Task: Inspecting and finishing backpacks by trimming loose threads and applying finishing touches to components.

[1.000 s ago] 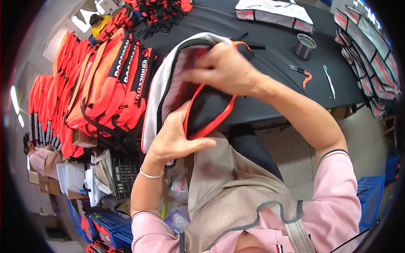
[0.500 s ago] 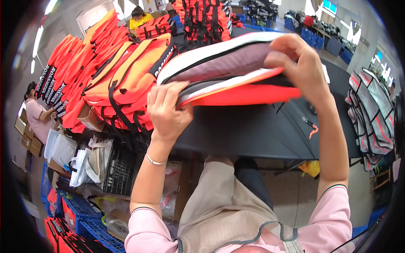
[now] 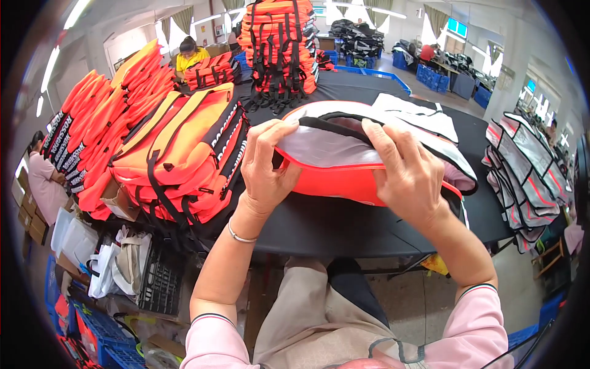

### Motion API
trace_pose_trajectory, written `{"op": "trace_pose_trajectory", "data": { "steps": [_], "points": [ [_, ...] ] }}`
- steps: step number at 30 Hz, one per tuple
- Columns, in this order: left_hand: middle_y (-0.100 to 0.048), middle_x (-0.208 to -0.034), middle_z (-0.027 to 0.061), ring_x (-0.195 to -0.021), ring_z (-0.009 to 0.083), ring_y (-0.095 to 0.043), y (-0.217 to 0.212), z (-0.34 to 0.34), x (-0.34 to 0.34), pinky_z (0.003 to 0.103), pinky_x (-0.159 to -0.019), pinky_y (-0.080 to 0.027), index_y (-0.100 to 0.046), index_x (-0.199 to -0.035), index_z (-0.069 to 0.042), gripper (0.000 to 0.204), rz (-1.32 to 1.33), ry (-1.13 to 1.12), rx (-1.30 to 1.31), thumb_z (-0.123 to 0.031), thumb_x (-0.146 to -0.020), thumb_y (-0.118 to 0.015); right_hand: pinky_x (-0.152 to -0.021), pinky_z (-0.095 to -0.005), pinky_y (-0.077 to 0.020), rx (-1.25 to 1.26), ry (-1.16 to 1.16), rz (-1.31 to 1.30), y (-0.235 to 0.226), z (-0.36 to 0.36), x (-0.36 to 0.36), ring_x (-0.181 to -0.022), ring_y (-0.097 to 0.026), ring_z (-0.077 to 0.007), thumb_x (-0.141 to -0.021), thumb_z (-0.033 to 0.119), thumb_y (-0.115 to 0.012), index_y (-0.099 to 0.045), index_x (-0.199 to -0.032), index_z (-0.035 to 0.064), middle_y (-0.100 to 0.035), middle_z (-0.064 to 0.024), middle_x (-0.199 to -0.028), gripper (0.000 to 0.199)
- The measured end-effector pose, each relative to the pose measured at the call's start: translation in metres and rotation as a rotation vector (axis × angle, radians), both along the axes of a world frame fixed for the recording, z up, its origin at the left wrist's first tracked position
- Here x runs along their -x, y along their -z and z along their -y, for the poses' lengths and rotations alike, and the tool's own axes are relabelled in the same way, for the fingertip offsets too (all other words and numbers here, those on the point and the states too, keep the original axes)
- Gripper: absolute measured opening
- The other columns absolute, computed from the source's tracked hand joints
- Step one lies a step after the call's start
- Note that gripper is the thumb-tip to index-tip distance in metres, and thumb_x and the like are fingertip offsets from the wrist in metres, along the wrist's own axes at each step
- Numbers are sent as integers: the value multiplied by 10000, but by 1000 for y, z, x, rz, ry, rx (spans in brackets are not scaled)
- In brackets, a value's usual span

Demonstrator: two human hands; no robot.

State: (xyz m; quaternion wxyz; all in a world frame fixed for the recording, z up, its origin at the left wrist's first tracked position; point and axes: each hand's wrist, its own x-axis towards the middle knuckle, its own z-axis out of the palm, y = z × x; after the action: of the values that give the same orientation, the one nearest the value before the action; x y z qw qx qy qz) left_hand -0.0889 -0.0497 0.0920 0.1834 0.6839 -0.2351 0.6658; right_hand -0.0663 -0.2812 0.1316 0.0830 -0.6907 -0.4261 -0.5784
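The left end of an open bag [image 3: 350, 186] is pinched between the thumb and fingers of the left hand [image 3: 269, 165]. By the right hand [image 3: 407, 172], the right part of the same bag is gripped: the index finger is laid over the black binding [image 3: 344, 128], and the thumb is set lower, toward the red front. How firmly it is pressed cannot be told. Between the two hands, the pale grey lining [image 3: 335, 152] is exposed above the red edge.

The step in hand is judged to be the spreading and handling of the bag's mouth. For the next move, a steady hold at the left end seems to be called for, with the binding kept from folding inward while the right fingers are shifted.

The bag is held over the near side of the black tabletop [image 3: 332, 229]; whether its base is rested there cannot be made out. Just behind it, a folded white piece [image 3: 418, 117] is seen. To the left, orange bags [image 3: 190, 144] are piled; to the right, grey bags [image 3: 522, 178] are hung beside the tabletop.
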Motion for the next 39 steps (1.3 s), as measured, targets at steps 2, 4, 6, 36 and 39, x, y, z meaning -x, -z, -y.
{"op": "trace_pose_trajectory", "data": {
  "steps": [2,4,6,36,39],
  "points": [
    [-625,-1068,134,-982,301,-612,-2,16,-2,362,-852,-522,-612,-1098,-25,479,15,9,21,20,-638,-740,-717,-294,-518,-28,103,116,5,-13,7,-957,-608,-201,-751,93,-659,-609,-1155,108,-571,-54,-1064,407],
    [-655,-1004,123,-937,287,-632,0,36,1,350,-797,-540,-652,-1035,-33,422,-10,219,179,57,-628,-718,-742,-302,-511,-25,103,152,10,-25,14,-975,-604,-206,-769,120,-650,-609,-1138,120,-570,-60,-1059,371],
    [-672,-965,121,-889,263,-655,0,44,13,313,-753,-546,-688,-1015,-36,420,-26,208,127,96,-617,-695,-738,-303,-512,-66,63,177,11,-23,11,-943,-616,-202,-780,126,-640,-626,-1097,92,-587,-58,-1013,319],
    [-652,-865,-19,-746,48,-583,158,56,75,191,-667,-463,-651,-1082,19,566,-1820,1422,956,-196,-621,-899,-634,-224,-478,-62,-743,-2218,137,22,5,-717,-608,-75,-868,122,-717,-528,-1138,16,-646,-39,-796,346],
    [-660,-878,-13,-735,47,-578,170,51,70,196,-643,-463,-654,-1078,14,584,-1886,1498,850,-238,-619,-912,-610,-223,-457,-8,-666,-2221,130,25,7,-693,-596,-70,-866,128,-709,-530,-1133,20,-643,-41,-787,339]
  ]
}}
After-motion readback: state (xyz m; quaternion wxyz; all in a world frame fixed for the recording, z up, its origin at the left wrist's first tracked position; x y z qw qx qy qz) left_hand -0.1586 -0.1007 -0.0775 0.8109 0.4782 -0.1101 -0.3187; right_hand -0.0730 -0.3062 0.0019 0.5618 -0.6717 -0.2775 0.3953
